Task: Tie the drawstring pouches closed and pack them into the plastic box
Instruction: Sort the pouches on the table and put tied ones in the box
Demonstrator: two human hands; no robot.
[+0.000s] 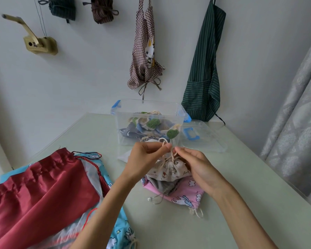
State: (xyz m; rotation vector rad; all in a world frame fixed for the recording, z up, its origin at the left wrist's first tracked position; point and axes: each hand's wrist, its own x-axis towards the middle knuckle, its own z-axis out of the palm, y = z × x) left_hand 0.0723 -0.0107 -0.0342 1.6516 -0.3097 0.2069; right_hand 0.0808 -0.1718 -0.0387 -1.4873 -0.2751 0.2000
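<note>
We pinch the cord [166,148] with both hands — left hand [145,156] holding the loop, right hand [196,164] the strand — directly above the printed pouch [171,170], cord running upright; beyond waits the plastic box [149,121], nearer neither hand.

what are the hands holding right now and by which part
Both the left hand and right hand pinch the cream drawstring above the gathered neck of the small printed pouch.

We see a clear glossy plastic box [149,121], a shiny red satin pouch [38,191], a matt printed cotton pouch [171,170], and a smooth pale table [241,203].
</note>
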